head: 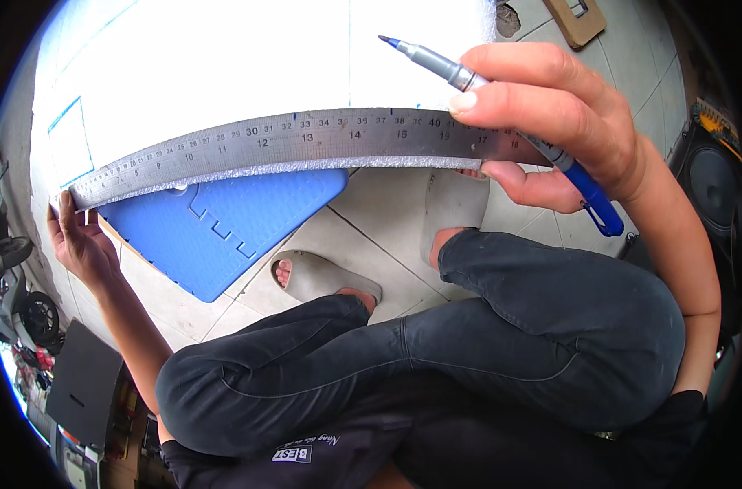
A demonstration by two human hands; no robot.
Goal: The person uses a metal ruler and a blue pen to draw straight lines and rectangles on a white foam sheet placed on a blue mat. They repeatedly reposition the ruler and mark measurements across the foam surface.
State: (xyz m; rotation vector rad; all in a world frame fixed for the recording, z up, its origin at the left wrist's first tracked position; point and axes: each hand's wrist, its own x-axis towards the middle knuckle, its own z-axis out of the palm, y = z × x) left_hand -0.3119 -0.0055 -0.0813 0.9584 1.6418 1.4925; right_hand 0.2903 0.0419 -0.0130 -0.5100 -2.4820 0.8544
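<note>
A steel ruler lies along the near edge of a white foam board, which carries blue drawn lines and small blue ticks beside the ruler. At the ruler's left end, my left hand pinches the ruler and the board's corner, its thumb on top. With its fingertips on the ruler's right part and its thumb at the board's edge, my right hand also holds a blue marker pen between its fingers. The uncapped tip points up and left over the board; the blue cap sits on the pen's rear end.
Beneath the board, a blue plastic panel rests over the tiled floor. My feet in grey slides stand near it. A black speaker is at the right, a brown board at top right, and a motorbike at the left.
</note>
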